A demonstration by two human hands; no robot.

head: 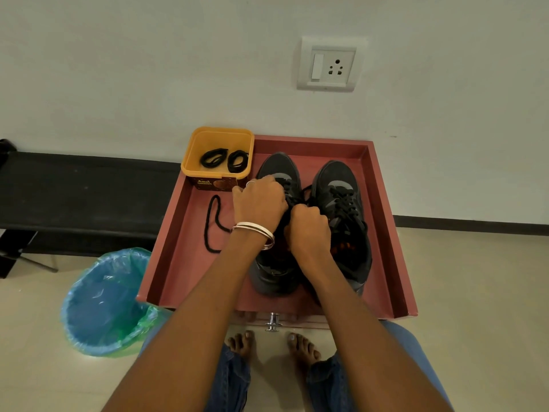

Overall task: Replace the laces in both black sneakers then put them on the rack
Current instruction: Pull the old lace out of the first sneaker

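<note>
Soft, even indoor light is filling the view, casting only faint shadows under the forearms. Wide-angle distortion is bending the wall (148, 69) and floor (475, 292) edges toward nine and three o'clock. Focus is staying sharp throughout, without glare.

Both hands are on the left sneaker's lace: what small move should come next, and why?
Probably keep pulling that lace out of the left sneaker. Both the left hand and right hand are closed on it, one loose lace already lies in the tray, and two coiled laces wait in the yellow tub.
</note>
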